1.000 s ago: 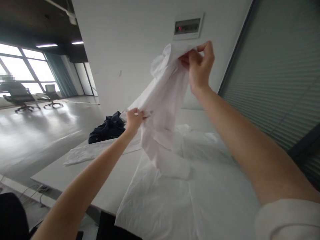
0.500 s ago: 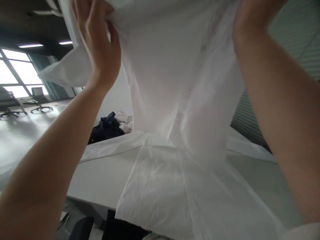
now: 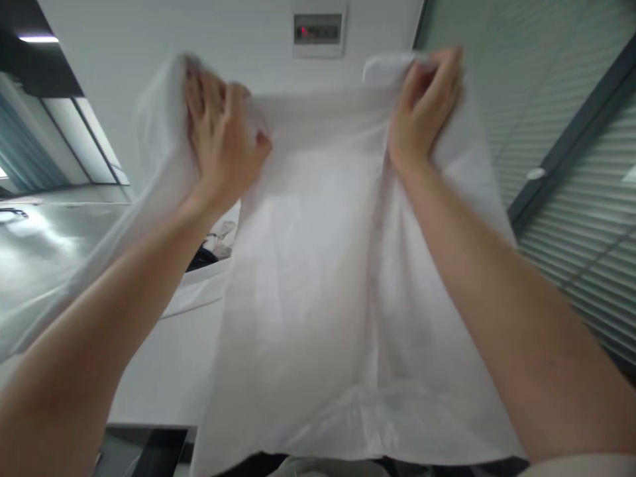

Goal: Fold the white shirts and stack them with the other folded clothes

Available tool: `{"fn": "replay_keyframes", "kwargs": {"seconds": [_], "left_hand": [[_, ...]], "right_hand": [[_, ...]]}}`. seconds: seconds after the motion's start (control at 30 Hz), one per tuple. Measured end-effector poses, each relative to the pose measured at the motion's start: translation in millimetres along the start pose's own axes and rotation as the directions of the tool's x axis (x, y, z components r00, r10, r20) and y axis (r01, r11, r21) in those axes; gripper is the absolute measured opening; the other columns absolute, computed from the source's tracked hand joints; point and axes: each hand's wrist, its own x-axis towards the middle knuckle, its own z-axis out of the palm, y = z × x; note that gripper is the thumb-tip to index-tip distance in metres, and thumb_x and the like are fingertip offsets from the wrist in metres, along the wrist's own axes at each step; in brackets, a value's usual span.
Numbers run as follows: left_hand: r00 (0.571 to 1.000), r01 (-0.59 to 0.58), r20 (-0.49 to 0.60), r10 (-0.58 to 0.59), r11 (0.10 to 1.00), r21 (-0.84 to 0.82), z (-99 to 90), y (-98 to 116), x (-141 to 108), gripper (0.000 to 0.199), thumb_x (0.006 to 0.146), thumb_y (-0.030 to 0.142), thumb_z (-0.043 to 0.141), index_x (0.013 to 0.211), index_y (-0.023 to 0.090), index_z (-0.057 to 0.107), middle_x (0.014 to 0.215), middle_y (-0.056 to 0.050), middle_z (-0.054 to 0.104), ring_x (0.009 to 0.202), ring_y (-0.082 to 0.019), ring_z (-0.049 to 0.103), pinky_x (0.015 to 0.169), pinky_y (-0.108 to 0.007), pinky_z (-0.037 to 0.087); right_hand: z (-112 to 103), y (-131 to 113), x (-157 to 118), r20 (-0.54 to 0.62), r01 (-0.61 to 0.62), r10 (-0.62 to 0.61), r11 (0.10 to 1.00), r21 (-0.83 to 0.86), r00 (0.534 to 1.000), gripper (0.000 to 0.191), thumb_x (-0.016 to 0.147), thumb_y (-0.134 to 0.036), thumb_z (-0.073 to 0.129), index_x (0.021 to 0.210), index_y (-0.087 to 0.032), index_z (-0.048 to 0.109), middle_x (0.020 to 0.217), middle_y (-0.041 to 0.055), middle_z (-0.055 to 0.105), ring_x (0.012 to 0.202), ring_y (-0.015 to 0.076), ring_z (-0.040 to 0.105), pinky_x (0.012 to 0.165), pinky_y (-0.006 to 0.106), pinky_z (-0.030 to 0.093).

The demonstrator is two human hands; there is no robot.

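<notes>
A white shirt point(image 3: 308, 265) hangs spread out before me, its body draping down past the table's front edge. At its upper left, my left hand point(image 3: 223, 126) is closed on the cloth, fingers hooked over the fabric. My right hand point(image 3: 424, 109) grips the upper right part in a closed hold, with a fold of cloth standing up beside it. One length of white fabric point(image 3: 144, 192) falls from the left hand toward the lower left. A white sleeve-like strip point(image 3: 196, 295) lies flat on the table behind; whether it belongs to this shirt I cannot tell.
The white table point(image 3: 159, 377) runs beneath the shirt. Dark clothing point(image 3: 201, 258) and light clothing point(image 3: 222, 238) are heaped at its back left, partly hidden. On the wall ahead is an electrical box point(image 3: 318, 30). Window blinds point(image 3: 596, 245) stand to the right.
The view has tilted and turned right, bringing the wall box into sight. Both hands now appear lower and closer together, still gripping the shirt, whose upper edge has come into view.
</notes>
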Motion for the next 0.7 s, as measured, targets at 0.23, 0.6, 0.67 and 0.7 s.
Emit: {"fn": "replay_keyframes", "kwargs": {"seconds": [0.23,0.6,0.67,0.7], "left_hand": [[0.828,-0.089,0.561,0.007,0.989,0.118,157.8,-37.1,-144.1,0.033,0.082,0.028,0.062,0.112,0.013,0.063,0.129,-0.021,0.054,0.13,-0.041,0.041,0.102,-0.052,0.036],[0.77,0.051,0.637,0.028,0.993,-0.106,268.3,-48.9,-147.2,0.045,0.096,0.05,0.041,0.095,0.018,0.074,0.117,-0.018,0.064,0.121,-0.038,0.051,0.101,-0.052,0.037],[0.637,0.241,0.77,-0.022,0.955,-0.172,293.1,-42.9,-134.7,0.036,0.094,0.039,0.046,0.096,0.018,0.074,0.114,-0.017,0.068,0.117,-0.034,0.057,0.1,-0.047,0.04],[0.556,0.313,0.831,-0.02,0.931,-0.187,305.5,-40.0,-130.9,0.03,0.091,0.034,0.05,0.096,0.018,0.075,0.11,-0.016,0.07,0.112,-0.032,0.062,0.097,-0.043,0.044]], "right_hand": [[99.9,90.6,-182.6,0.494,-0.283,0.532,0.823,-0.493,0.687,0.034,0.102,-0.029,0.04,0.127,-0.008,0.051,0.123,0.0196,0.061,0.118,0.0263,0.055,0.099,0.038,0.04],[146.0,195.8,-254.0,0.622,-0.222,0.535,0.831,-0.51,0.571,0.033,0.083,-0.042,0.067,0.104,-0.017,0.067,0.131,0.02,0.054,0.126,0.0363,0.046,0.104,0.048,0.035],[152.3,202.7,-253.8,0.649,-0.227,0.478,0.872,-0.435,0.592,0.03,0.084,-0.043,0.066,0.103,-0.021,0.065,0.121,0.0136,0.061,0.121,0.0314,0.051,0.104,0.043,0.036],[155.8,205.6,-254.3,0.653,-0.242,0.458,0.885,-0.398,0.603,0.027,0.087,-0.043,0.061,0.104,-0.022,0.064,0.115,0.0109,0.064,0.116,0.0284,0.055,0.101,0.039,0.038]]}}
